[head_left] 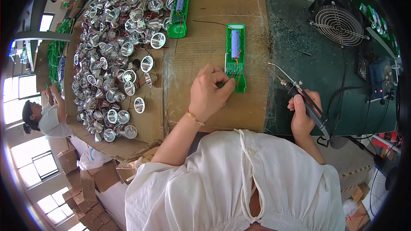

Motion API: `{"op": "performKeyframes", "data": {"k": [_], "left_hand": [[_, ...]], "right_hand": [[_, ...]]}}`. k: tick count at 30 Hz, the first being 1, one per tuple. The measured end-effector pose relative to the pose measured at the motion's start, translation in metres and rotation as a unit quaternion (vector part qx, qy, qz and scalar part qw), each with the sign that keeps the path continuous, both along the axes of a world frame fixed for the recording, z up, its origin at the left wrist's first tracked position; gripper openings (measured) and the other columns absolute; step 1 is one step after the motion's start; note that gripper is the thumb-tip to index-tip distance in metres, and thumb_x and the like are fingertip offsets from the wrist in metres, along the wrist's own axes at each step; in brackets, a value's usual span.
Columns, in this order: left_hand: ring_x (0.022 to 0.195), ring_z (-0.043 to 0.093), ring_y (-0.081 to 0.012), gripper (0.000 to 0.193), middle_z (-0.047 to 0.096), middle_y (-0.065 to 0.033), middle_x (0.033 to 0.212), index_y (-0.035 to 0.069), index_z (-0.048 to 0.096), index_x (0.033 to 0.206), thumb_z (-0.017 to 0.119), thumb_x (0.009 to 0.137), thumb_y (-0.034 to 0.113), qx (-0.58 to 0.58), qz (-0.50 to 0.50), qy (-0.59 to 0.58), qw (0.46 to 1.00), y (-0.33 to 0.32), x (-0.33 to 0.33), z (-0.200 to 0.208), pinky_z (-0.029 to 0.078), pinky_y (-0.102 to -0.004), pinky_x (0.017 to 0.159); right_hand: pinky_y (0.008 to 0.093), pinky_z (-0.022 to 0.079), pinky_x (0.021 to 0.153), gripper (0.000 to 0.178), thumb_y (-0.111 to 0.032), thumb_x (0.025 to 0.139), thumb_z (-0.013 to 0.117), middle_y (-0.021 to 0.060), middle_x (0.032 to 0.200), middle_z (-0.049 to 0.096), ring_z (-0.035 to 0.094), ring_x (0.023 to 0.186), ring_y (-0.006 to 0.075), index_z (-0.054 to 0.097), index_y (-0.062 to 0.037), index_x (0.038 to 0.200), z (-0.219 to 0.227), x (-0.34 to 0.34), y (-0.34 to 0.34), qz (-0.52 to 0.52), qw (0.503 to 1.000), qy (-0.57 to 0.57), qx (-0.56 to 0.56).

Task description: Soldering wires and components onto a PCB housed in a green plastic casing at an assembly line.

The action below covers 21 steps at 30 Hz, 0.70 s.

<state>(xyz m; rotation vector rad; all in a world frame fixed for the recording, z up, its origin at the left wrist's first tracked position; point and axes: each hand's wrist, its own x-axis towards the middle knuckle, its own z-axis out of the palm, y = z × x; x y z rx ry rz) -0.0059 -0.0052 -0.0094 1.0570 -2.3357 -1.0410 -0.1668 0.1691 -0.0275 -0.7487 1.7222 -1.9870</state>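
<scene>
Head view: the open green housing point(242, 83) lies nearer the right edge of the cardboard sheet point(203, 49), purple cell point(235, 45) and circuit board point(233, 69) in place; soldering appears unfinished and no reflector shows fitted, silver reflector cups point(127, 48) lying loose beyond the sheet's left edge. The left hand's point(209, 87) fingers are drawn together at the board, what they pinch unclear; the right hand's point(306, 109) wrap the soldering iron point(293, 90), its tip clear of the housing.
</scene>
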Motion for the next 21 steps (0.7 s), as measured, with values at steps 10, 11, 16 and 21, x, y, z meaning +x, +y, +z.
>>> {"op": "performKeyframes", "data": {"k": [10,11,16,21], "left_hand": [[0.068,0.062,-0.0108,0.017,0.065,-0.0079,0.085,-0.001,0.068,0.082,0.069,0.076,0.015,0.149,0.072,0.069,0.984,-0.011,0.012,0.033,0.049,-0.0223,0.059],[0.067,0.063,-0.0122,0.017,0.065,-0.0077,0.083,-0.001,0.068,0.082,0.07,0.075,0.015,0.172,0.083,0.029,0.981,-0.012,0.015,0.032,0.049,-0.023,0.06],[0.068,0.058,-0.0179,0.015,0.059,-0.0047,0.077,0.005,0.064,0.077,0.074,0.068,0.011,-0.234,0.027,-0.03,0.971,0.013,0.002,0.024,0.047,-0.0295,0.059],[0.07,0.055,-0.0216,0.018,0.055,-0.0059,0.079,0.007,0.061,0.072,0.076,0.063,0.01,-0.332,-0.02,-0.09,0.939,0.016,-0.008,0.013,0.045,-0.0314,0.06]], "right_hand": [[0.0227,0.045,0.052,0.016,-0.005,0.082,0.06,0.0103,0.071,0.056,0.053,0.057,0.0113,0.048,0.0031,0.089,-0.002,-0.011,0.011,-0.024,1.0,-0.006,0.003],[0.0225,0.045,0.052,0.016,-0.005,0.082,0.06,0.0104,0.071,0.056,0.053,0.057,0.0114,0.048,0.0031,0.09,-0.002,-0.013,0.012,-0.03,1.0,-0.005,0.008],[0.0223,0.045,0.053,0.016,-0.004,0.082,0.06,0.0101,0.071,0.056,0.054,0.057,0.0111,0.048,0.0028,0.09,-0.002,-0.018,0.008,-0.022,1.0,-0.016,0.015],[0.0225,0.044,0.052,0.017,-0.006,0.081,0.062,0.0095,0.071,0.057,0.053,0.057,0.0097,0.049,0.0021,0.089,-0.007,-0.013,0.008,0.011,1.0,-0.002,0.004]]}}
